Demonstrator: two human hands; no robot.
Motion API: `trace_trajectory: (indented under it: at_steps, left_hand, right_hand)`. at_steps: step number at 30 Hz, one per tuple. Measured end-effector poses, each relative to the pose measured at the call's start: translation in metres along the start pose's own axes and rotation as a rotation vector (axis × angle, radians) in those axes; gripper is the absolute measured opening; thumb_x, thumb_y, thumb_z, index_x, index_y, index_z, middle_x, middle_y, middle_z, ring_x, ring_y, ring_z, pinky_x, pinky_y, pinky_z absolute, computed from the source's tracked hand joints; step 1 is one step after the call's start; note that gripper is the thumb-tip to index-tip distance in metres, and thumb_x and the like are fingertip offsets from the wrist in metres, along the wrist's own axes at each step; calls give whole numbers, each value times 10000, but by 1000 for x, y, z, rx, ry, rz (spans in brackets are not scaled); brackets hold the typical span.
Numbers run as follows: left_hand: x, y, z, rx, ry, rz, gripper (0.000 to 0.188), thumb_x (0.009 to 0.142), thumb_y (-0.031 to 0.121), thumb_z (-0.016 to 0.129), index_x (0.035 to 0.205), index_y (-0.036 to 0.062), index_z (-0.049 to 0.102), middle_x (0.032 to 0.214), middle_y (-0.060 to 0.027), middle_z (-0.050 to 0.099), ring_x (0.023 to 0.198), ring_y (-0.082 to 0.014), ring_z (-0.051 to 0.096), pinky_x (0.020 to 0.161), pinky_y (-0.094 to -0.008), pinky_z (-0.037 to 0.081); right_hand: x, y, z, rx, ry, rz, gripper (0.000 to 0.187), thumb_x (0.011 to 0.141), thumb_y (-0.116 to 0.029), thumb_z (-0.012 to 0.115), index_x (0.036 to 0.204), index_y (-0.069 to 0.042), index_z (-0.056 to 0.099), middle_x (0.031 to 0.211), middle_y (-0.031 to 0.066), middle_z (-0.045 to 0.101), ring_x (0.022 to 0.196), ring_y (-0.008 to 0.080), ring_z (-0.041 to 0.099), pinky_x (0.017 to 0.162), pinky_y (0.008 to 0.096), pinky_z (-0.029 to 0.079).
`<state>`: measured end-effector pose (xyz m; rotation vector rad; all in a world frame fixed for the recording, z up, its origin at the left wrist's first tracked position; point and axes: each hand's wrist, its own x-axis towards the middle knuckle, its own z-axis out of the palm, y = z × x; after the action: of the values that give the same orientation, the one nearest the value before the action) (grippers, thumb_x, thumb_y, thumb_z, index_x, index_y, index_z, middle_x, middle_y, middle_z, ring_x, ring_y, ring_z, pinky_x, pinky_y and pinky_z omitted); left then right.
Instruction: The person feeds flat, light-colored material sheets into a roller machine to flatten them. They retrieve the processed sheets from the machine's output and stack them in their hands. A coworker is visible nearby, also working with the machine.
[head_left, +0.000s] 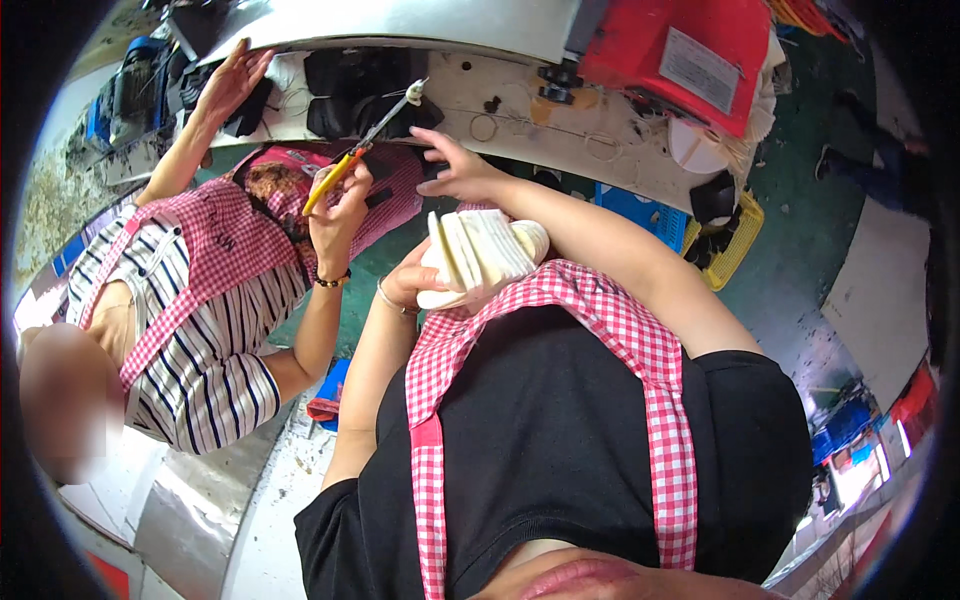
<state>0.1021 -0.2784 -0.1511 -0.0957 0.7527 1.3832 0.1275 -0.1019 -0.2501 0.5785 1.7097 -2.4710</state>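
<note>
My left hand (405, 280) grips a stack of thin white, round-edged pieces (485, 252) in front of my apron. The pieces lean against one another like leaves, and their exact kind cannot be made out. My right hand (458, 170) is open beyond the stack, its fingers apart and pointing left towards the bench. Nothing shows in it. Close to its fingertips is a long thin tool (345, 172) with a yellow handle and a whitish lump at its tip, held by a co-worker's hand (342, 208).
The co-worker in a striped shirt (210, 385) stands at my left, another hand (235, 82) raised over the bench. Black pieces (350, 85) and thin rings (484, 127) lie on the pale bench (450, 75). A red machine (680, 60) stands right; yellow (735, 245) and blue baskets (640, 215) sit below.
</note>
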Motion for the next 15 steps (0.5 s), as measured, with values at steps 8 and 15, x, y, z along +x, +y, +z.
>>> trace_trajectory:
  at_steps: [8,15]
  left_hand:
    - [-28,115,-101,-616,208,452,408,972,338,610,1263,63,532,904,-18,587,799,-106,559,714,-252,461]
    - [-26,150,-86,-68,736,505,351,907,328,661,1156,89,597,790,-7,596,648,-144,573,602,-299,459]
  right_hand:
    - [60,-44,48,8,-234,-93,205,1011,-200,603,1025,-50,744,927,40,737,825,116,669,799,288,557]
    - [92,-14,58,282,-211,-131,416,935,-249,724,1245,17,645,1083,87,729,981,169,677,862,323,561]
